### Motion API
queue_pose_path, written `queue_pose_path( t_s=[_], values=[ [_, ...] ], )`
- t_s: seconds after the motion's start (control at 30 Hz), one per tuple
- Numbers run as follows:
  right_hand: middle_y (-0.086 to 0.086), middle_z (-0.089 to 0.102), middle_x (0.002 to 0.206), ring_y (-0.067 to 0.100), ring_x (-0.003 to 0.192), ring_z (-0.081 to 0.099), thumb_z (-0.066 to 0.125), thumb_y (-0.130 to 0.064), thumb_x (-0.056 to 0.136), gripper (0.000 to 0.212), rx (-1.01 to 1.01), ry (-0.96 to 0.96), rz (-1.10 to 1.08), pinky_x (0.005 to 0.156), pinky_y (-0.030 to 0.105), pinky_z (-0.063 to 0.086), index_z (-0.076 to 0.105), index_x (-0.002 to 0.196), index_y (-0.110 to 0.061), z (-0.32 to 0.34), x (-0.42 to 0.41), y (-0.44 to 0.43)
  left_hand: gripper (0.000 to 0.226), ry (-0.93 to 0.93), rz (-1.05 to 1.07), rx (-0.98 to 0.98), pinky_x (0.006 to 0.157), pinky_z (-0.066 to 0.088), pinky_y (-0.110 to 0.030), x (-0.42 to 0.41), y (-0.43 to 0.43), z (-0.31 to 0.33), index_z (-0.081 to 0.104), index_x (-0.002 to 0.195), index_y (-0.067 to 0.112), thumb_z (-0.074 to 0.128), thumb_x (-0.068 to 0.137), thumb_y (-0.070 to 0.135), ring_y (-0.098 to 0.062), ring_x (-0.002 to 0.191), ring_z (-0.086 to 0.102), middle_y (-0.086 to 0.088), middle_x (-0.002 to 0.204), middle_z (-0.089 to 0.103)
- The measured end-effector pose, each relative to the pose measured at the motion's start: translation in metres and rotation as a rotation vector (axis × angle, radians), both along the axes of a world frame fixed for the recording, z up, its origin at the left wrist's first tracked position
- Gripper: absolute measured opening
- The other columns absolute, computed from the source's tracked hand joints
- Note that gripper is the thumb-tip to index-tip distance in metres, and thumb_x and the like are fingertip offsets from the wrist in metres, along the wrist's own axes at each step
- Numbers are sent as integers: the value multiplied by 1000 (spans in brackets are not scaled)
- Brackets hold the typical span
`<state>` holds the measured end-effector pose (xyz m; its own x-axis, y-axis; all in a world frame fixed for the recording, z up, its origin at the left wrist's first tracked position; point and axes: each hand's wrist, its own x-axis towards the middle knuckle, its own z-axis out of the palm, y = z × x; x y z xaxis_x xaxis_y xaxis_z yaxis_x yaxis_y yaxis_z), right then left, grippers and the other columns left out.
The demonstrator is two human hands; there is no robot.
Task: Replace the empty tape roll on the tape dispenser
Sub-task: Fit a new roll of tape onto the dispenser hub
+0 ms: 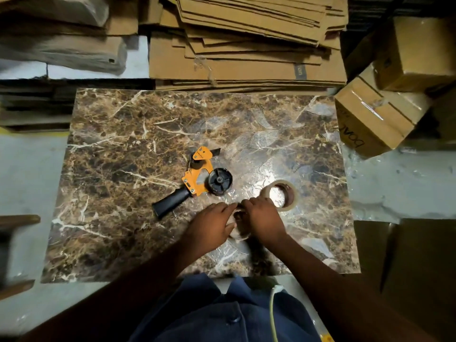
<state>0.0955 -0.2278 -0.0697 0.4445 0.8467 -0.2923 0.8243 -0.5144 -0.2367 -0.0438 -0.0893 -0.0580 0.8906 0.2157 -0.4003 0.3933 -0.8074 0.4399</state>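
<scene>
An orange tape dispenser point(197, 174) with a black handle lies on its side on the brown marble board point(123, 169); its black wheel point(220, 181) carries no roll. A clear tape roll point(292, 193) lies flat to the dispenser's right. Nearer to me, my left hand point(209, 224) and my right hand point(262, 219) together grip a second roll point(238, 229), mostly hidden by the fingers. The fingertips of both hands meet at its top edge.
Flattened cardboard sheets point(246, 45) are stacked behind the board. Taped cardboard boxes point(375, 114) stand at the right rear. Wrapped bundles point(61, 45) lie at the back left. Grey floor point(24, 181) surrounds the board.
</scene>
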Motion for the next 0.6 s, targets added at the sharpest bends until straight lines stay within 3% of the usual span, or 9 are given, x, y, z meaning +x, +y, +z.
queue_pose_path(
  t_s=[0.1,0.17,0.27,0.4,0.5,0.6],
  values=[
    [9,67,107,31,106,56,57,-24,95,28,1,-94,109,111,47,39,61,121,-12,-7,-2,-4,71,-38,-120,179,119,41,-47,1,-3,-6,42,161,18,54,99,51,-33,144,51,-13,163,48],
    [13,61,125,35,121,52,54,-24,99,43,-8,-123,127,118,52,33,54,138,-8,-7,0,-8,77,-52,-159,217,127,28,-49,2,-1,-7,37,164,18,47,99,58,-32,152,43,-13,170,38],
    [19,54,146,41,141,43,54,-35,101,57,-44,-134,164,122,60,26,48,149,-6,-2,6,-14,80,-11,-207,194,130,14,-48,2,1,-9,24,168,21,39,102,63,-29,161,26,-10,176,24],
    [18,47,157,40,149,36,48,-51,101,67,-69,-74,155,127,60,18,42,154,-9,8,12,-23,77,-1,-179,156,131,14,-47,3,-4,-8,27,168,20,34,105,65,-30,162,23,-10,176,24],
    [15,38,164,38,153,31,44,-51,104,68,5,-51,80,126,60,15,36,159,-13,18,22,-35,77,-61,-156,137,131,15,-43,9,-5,-2,28,167,19,31,106,64,-30,161,27,-11,174,30],
    [13,27,170,37,155,24,61,-47,95,84,23,-46,-63,127,60,11,25,163,-16,28,51,-51,82,-143,-199,122,131,13,-43,36,-8,8,17,170,22,41,105,65,-29,162,23,-7,175,26]
  ],
)
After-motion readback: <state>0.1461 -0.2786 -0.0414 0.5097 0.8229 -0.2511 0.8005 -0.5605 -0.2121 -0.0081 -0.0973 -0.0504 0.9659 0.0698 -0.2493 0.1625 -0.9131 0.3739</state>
